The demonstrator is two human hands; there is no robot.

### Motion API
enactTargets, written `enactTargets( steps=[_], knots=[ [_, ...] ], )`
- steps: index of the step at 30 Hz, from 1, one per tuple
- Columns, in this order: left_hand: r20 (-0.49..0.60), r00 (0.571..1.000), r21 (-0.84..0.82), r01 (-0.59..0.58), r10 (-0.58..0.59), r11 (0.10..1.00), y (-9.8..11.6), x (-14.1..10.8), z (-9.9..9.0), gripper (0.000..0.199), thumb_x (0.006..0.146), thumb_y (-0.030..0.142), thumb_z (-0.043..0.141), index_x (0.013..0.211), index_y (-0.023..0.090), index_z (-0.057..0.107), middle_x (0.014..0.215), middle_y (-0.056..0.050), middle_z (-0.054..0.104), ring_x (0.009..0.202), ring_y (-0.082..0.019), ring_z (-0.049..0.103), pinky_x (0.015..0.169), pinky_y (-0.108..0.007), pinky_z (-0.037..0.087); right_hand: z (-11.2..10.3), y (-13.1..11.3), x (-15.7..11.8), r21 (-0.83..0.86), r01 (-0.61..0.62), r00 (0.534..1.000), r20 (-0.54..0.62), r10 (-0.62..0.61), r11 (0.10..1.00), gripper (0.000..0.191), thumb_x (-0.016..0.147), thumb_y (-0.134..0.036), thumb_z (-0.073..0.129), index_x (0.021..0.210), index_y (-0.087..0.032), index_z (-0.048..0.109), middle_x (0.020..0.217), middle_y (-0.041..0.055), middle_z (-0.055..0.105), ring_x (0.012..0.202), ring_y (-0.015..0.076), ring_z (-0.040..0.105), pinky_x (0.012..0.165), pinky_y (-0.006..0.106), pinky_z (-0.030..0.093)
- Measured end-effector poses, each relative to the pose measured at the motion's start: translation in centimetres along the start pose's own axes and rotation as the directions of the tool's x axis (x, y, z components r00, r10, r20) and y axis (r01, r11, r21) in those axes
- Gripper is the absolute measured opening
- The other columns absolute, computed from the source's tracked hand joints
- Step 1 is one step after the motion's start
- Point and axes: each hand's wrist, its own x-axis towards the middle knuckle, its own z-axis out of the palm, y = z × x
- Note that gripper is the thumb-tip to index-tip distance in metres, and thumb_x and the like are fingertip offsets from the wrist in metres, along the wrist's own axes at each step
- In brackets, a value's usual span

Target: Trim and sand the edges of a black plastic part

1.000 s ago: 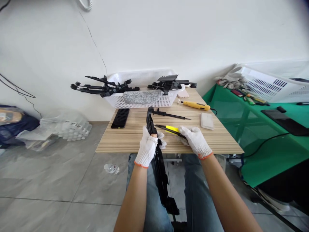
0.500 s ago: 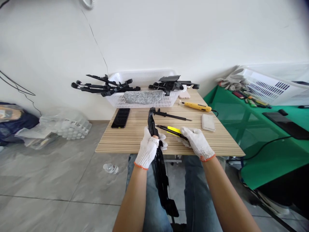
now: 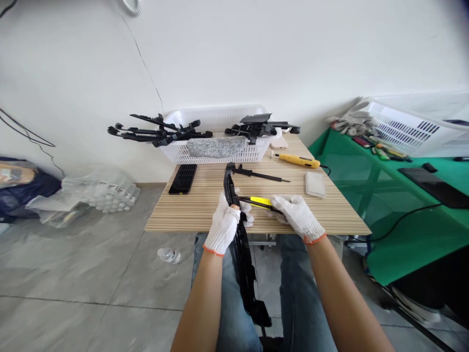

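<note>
Now the yellow-black tool (image 3: 261,201) reaches the long black part (image 3: 245,264).

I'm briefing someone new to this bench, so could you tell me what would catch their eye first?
Probably the yellow-marked tool in the right hand, its tip at the long black part held in the left hand. Behind them, black pieces jut over the white basket's rim.

- The left hand (image 3: 223,226) hid a stretch of the long black part (image 3: 245,259).
- The right hand (image 3: 298,216) covered some of the yellow-marked tool (image 3: 261,201).
- The top edge cut off the coiled cord (image 3: 134,7).
</note>
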Motion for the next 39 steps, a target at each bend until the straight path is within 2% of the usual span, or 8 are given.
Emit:
enactTargets(
  steps=[3, 7, 14, 18, 21, 28, 34, 39],
  knots=[
    [0.013, 1.0, -0.017, 0.016, -0.016, 1.0, -0.1, 0.1, -0.1, 0.044, 0.081, 0.034, 0.057, 0.121, 0.024, 0.045, 0.08, 0.001, 0.067, 0.056, -0.014, 0.066, 0.054, -0.028, 0.055, 0.0, -0.1, -0.1, 0.002, 0.002, 1.0, -0.019, -0.002, 1.0, 0.053, 0.058, -0.068, 0.072, 0.057, -0.019, 0.052, 0.046, 0.0006, 0.053, 0.037, 0.0066, 0.034, 0.034, 0.021, 0.025],
    [0.037, 0.999, -0.044, 0.002, 0.0, 0.999, -0.1, 0.1, 0.0, 0.048, 0.08, 0.034, 0.058, 0.125, 0.025, 0.043, 0.078, 0.001, 0.067, 0.057, -0.015, 0.066, 0.055, -0.028, 0.055, -0.1, -0.1, -0.1, -0.044, -0.01, 0.996, 0.089, 0.014, 0.999, 0.051, 0.062, -0.066, 0.071, 0.061, -0.017, 0.057, 0.05, 0.0031, 0.058, 0.037, 0.0071, 0.036, 0.035, 0.021, 0.024],
    [0.072, 0.997, -0.032, -0.039, 0.041, 0.999, -0.2, -0.3, 0.2, 0.056, 0.085, 0.037, 0.06, 0.136, 0.024, 0.039, 0.086, -0.003, 0.071, 0.062, -0.015, 0.067, 0.057, -0.028, 0.055, -0.1, 0.6, 0.0, -0.01, -0.019, 1.0, 0.016, 0.02, 1.0, 0.054, 0.057, -0.069, 0.072, 0.061, -0.018, 0.055, 0.047, 0.0003, 0.051, 0.041, 0.0105, 0.043, 0.037, 0.021, 0.023],
    [0.089, 0.995, 0.037, -0.038, 0.035, 0.999, -0.4, -0.3, 0.2, 0.062, 0.087, 0.044, 0.062, 0.141, 0.027, 0.036, 0.101, -0.007, 0.072, 0.07, -0.016, 0.068, 0.061, -0.028, 0.057, 0.0, 0.2, -0.2, -0.015, 0.055, 0.997, -0.048, -0.055, 0.998, 0.053, 0.064, -0.069, 0.066, 0.061, -0.018, 0.053, 0.045, -0.0017, 0.047, 0.039, 0.0079, 0.034, 0.037, 0.022, 0.026],
    [0.089, 0.996, 0.072, -0.036, 0.03, 0.997, -0.4, -0.3, 0.3, 0.065, 0.087, 0.048, 0.064, 0.142, 0.028, 0.036, 0.108, -0.008, 0.071, 0.074, -0.015, 0.068, 0.063, -0.027, 0.057, -0.2, 0.1, -0.5, -0.02, 0.125, 0.992, 0.021, -0.125, 0.992, 0.051, 0.069, -0.068, 0.062, 0.064, -0.018, 0.055, 0.047, -0.0022, 0.047, 0.04, 0.0077, 0.032, 0.038, 0.022, 0.026],
    [0.069, 0.996, 0.12, -0.056, 0.048, 0.991, -0.1, -0.5, 0.4, 0.066, 0.088, 0.052, 0.061, 0.144, 0.03, 0.035, 0.097, -0.003, 0.066, 0.073, -0.014, 0.069, 0.057, -0.022, 0.054, -0.8, 1.3, -1.1, 0.007, 0.179, 0.955, 0.238, -0.175, 0.984, 0.052, 0.079, -0.059, 0.058, 0.102, -0.013, 0.066, 0.062, -0.0026, 0.048, 0.047, 0.0081, 0.032, 0.043, 0.021, 0.026],
    [0.163, 0.984, 0.359, -0.121, 0.065, 0.925, -0.1, -0.8, 0.0, 0.055, 0.089, 0.035, 0.061, 0.138, 0.028, 0.037, 0.103, -0.002, 0.064, 0.07, -0.009, 0.064, 0.065, -0.024, 0.056, -0.8, 1.2, -1.4, -0.102, 0.287, 0.938, 0.23, -0.259, 0.952, 0.043, 0.08, -0.057, 0.056, 0.085, -0.015, 0.064, 0.059, -0.0047, 0.039, 0.049, 0.0082, 0.027, 0.043, 0.021, 0.023],
    [0.178, 0.977, 0.377, -0.175, 0.114, 0.91, -0.6, -0.7, -0.4, 0.048, 0.088, 0.022, 0.056, 0.133, 0.029, 0.041, 0.113, -0.002, 0.065, 0.073, -0.009, 0.065, 0.068, -0.025, 0.055, -1.0, 1.7, -1.4, -0.224, 0.284, 0.957, 0.125, -0.262, 0.932, 0.038, 0.074, -0.055, 0.059, 0.068, -0.019, 0.052, 0.061, -0.0032, 0.042, 0.055, 0.0101, 0.034, 0.049, 0.022, 0.03]
  ],
)
